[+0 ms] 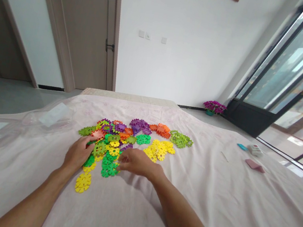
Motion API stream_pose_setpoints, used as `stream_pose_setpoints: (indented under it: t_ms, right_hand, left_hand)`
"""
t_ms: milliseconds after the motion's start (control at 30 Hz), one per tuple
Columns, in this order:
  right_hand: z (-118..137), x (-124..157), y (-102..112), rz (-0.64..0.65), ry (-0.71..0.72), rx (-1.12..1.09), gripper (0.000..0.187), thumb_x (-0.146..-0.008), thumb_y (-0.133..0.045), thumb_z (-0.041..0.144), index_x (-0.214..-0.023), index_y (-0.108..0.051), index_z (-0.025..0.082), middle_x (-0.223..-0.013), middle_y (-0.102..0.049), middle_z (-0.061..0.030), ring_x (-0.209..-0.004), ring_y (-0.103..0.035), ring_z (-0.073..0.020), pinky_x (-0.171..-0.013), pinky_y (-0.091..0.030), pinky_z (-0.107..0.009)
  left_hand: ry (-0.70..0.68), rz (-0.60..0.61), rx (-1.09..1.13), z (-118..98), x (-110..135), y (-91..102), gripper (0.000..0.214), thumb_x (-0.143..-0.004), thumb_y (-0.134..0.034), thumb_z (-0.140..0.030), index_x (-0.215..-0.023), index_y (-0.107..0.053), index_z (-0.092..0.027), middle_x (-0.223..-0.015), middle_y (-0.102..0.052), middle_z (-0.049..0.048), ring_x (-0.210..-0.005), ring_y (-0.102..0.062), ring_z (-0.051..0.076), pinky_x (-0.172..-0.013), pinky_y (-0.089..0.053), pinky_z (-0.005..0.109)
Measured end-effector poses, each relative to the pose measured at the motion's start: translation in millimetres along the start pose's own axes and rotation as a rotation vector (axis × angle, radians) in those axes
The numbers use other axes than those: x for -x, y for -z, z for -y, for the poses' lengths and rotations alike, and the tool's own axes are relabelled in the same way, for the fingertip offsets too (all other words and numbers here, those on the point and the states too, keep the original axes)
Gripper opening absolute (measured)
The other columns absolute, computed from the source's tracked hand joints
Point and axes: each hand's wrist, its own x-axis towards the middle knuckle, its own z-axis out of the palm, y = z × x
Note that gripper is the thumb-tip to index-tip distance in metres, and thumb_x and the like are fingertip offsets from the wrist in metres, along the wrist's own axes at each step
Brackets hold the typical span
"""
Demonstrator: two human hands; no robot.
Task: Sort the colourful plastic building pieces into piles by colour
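A heap of plastic snowflake-shaped building discs lies spread on a pink-white cloth, in green, yellow, purple and orange. My left hand rests along the heap's left edge, fingers stretched over the discs and thumb apart. Closed in a loose pinch, my right hand is at the heap's near right side, beside a cluster of green discs. Whatever its fingertips hold is hidden. Yellow discs overlap below my left hand. Sorted-looking groups sit behind: purple, orange, olive green and yellow.
Clear plastic packaging lies at the left of the cloth-covered surface. On the right are a pink piece, a small white item and a blue one. A flower pot stands on the floor behind.
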Motion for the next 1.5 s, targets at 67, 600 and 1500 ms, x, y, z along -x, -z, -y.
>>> stream_pose_setpoints:
  t_ms: [67, 600, 1500]
  right_hand:
    - [6.9, -0.9, -8.9, 0.002, 0.023, 0.063, 0.032, -0.079, -0.079, 0.044, -0.102, -0.073, 0.022, -0.099, -0.07, -0.0013, -0.087, -0.06, -0.0159, -0.066, -0.037, -0.022]
    - [0.4, -7.3, -20.7, -0.074, -0.025, 0.056, 0.027, -0.076, -0.082, 0.034, -0.096, -0.07, 0.021, -0.094, -0.068, 0.0009, -0.081, -0.057, -0.0141, -0.063, -0.03, -0.023]
    - [-34.8, -10.4, -1.5, -0.394, -0.105, -0.071, 0.025, -0.084, -0.058, 0.011, -0.096, -0.077, 0.022, -0.098, -0.077, -0.0008, -0.088, -0.068, -0.0159, -0.076, -0.045, -0.023]
  left_hand:
    - [0.004, 0.002, 0.004, -0.1, 0.2, -0.1, 0.039, -0.091, -0.044, -0.035, -0.12, -0.068, -0.024, -0.129, -0.065, 0.0062, -0.12, -0.06, 0.024, -0.104, -0.045, 0.036]
    - [0.007, -0.007, -0.003, -2.7, 0.6, 1.0, 0.039, -0.09, -0.045, -0.034, -0.119, -0.069, -0.023, -0.127, -0.067, 0.0067, -0.12, -0.06, 0.024, -0.105, -0.045, 0.036]
    - [0.021, 0.024, 0.023, -3.4, 0.4, 2.5, 0.041, -0.09, -0.044, -0.034, -0.121, -0.068, -0.023, -0.129, -0.065, 0.0068, -0.121, -0.059, 0.025, -0.104, -0.045, 0.037]
